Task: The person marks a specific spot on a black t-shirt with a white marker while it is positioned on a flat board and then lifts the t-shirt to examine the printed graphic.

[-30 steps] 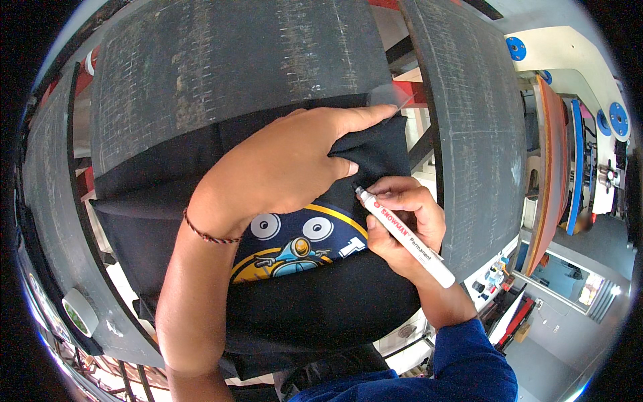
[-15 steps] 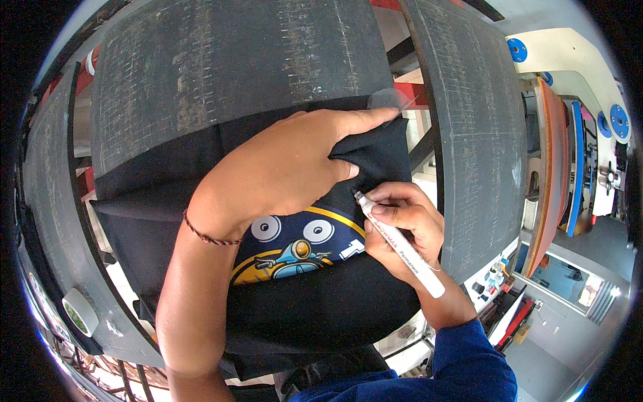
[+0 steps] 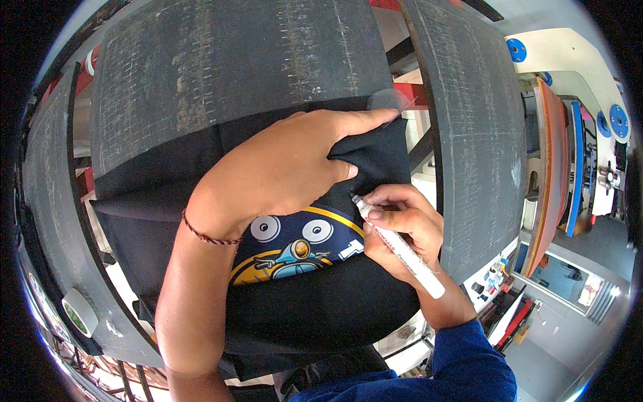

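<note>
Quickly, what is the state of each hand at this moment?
Left hand: open, spread over the black printed fabric.
Right hand: closed, holding a white marker pen.

A left hand [image 3: 274, 161] hides part of a colorful print [image 3: 301, 231], most of its fingers out of sight, while folded black cloth [image 3: 315, 308] covers the design's lower portion and the near edge of the bench [image 3: 248, 53]. Whether the white marker [image 3: 402, 251] touches fabric cannot be told. The frame crops a blue sleeve [image 3: 462, 355]; small items [image 3: 494, 276] beyond the bench's right edge defy identification.
</note>
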{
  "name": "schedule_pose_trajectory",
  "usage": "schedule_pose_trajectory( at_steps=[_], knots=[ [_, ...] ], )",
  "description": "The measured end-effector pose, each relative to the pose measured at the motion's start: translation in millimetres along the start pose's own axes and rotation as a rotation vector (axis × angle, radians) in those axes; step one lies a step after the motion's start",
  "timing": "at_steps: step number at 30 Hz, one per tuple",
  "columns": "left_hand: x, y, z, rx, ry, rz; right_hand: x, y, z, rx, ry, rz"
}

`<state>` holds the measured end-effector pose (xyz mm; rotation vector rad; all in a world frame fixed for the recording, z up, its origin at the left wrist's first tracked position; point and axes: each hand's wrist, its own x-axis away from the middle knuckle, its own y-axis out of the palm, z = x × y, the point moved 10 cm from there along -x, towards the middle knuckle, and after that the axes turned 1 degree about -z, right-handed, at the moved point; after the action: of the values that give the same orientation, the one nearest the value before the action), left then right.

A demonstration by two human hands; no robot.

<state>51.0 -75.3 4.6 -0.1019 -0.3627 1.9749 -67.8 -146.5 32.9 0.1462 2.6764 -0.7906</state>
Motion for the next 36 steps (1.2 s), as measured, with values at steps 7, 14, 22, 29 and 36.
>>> schedule_pose_trajectory(
  at_steps=[7, 14, 22, 29, 36],
  knots=[
    [-0.1, -0.5, 0.5, 0.026, -0.026, -0.008, -0.8, -0.6, 0.5, -0.016, 0.013, -0.016],
    [-0.9, 0.8, -1.2, 0.015, -0.025, -0.006, -2.9, -5.0, -0.3, 0.025, 0.018, 0.039],
    [-0.4, 0.9, -1.5, 0.07, -0.042, -0.024, 6.3, -5.3, 15.4, -0.072, 0.156, 0.084],
    [-0.6, -0.1, -0.5, 0.047, -0.015, -0.007, -0.1, -2.8, 5.9, -0.059, 0.137, -0.007],
    [-1.1, 0.0, -1.3, 0.04, 0.005, -0.001, 7.2, -3.1, 19.2, -0.144, 0.217, 0.04]
  ],
)
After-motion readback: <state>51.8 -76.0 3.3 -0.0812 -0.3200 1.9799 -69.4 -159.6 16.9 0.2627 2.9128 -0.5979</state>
